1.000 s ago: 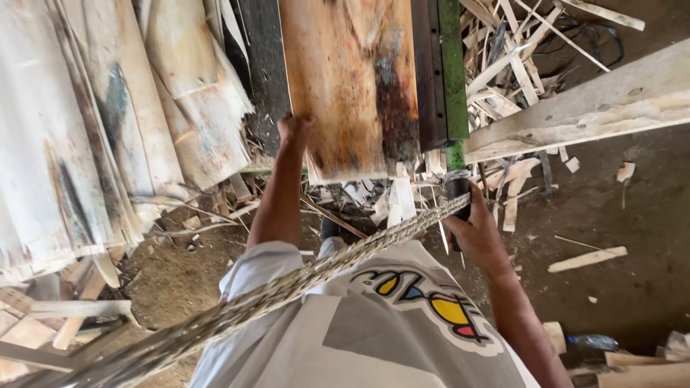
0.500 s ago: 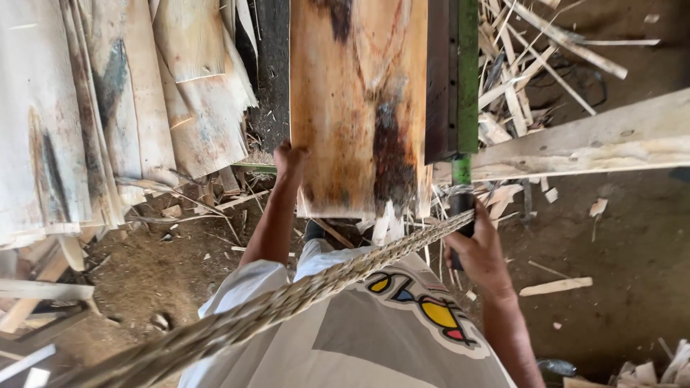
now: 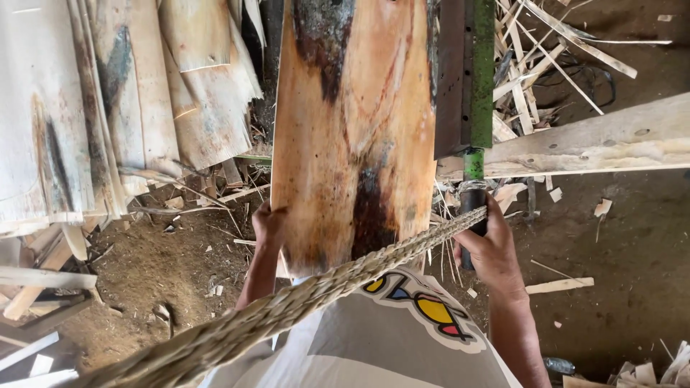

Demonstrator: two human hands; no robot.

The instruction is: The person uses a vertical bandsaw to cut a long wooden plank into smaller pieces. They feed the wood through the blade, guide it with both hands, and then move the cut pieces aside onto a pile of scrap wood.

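- Your left hand (image 3: 267, 224) grips the left edge of the broad orange-brown wood veneer sheet (image 3: 356, 122), fingers curled onto its near corner.
- Your right hand (image 3: 491, 248) is wrapped tight around the dark handle (image 3: 471, 215) below the green metal blade bar (image 3: 480, 72), just right of the sheet's right edge.
- The braided straw-coloured rope (image 3: 287, 309) runs from your right fingers across the sheet's near edge.
- Bare dirt floor (image 3: 632, 244) lies open right of your right hand.

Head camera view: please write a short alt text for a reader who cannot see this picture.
A person's left hand holds the edge of a wide orange-brown wood sheet, while the right hand closes on the dark handle of a green lever blade. A braided rope crosses the front; wood scraps litter the ground.
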